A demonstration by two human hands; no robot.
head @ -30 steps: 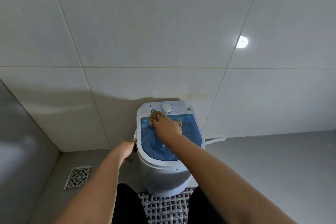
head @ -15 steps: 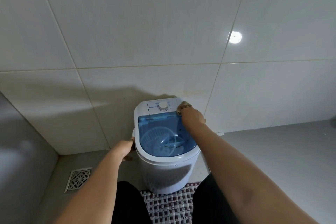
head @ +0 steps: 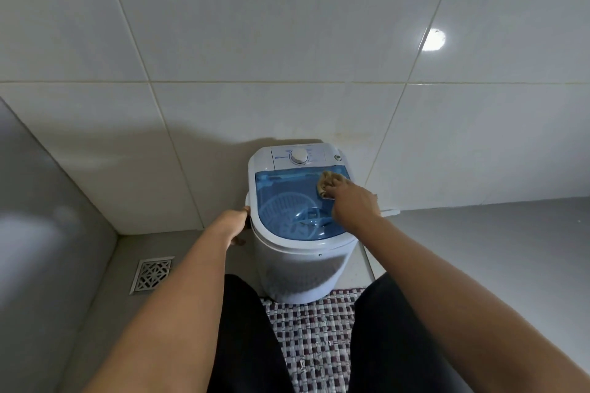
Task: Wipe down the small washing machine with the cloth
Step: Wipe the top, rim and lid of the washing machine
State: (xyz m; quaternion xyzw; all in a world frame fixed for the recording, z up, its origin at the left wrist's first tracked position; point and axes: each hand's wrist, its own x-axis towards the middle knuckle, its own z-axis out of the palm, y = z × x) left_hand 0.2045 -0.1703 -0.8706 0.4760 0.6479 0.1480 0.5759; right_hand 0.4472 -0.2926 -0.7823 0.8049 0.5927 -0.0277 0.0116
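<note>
The small washing machine (head: 300, 220) stands on the floor straight ahead of me, its far side against the tiled wall (head: 287, 41) and its near foot at the edge of the woven mat (head: 314, 338). I judge it a light thing, a hollow plastic tub that could slide or rock on smooth tile if I push sideways, so it wants bracing at the rim or side lug, not at the lid. The blue lid (head: 287, 201) is see-through and thin, and I expect it to flex under hard pressure and to be slick; firm, flat strokes should do. The white control panel (head: 300, 158) at the far end carries a dial (head: 299, 156), which I would wipe around gently so it does not turn.

The cloth (head: 324, 185) is small, soft and bunched up, tan in colour, and will take any shape I press it into.

My left hand (head: 234, 223) is curled around the machine's left rim, the fingers wrapped out of sight behind the edge, steadying the body. My right hand (head: 352, 204) lies on the far right corner of the lid, fingers bent down over the cloth and pressing it against the blue plastic just short of the panel; only a wad of cloth shows beyond my fingertips.
</note>
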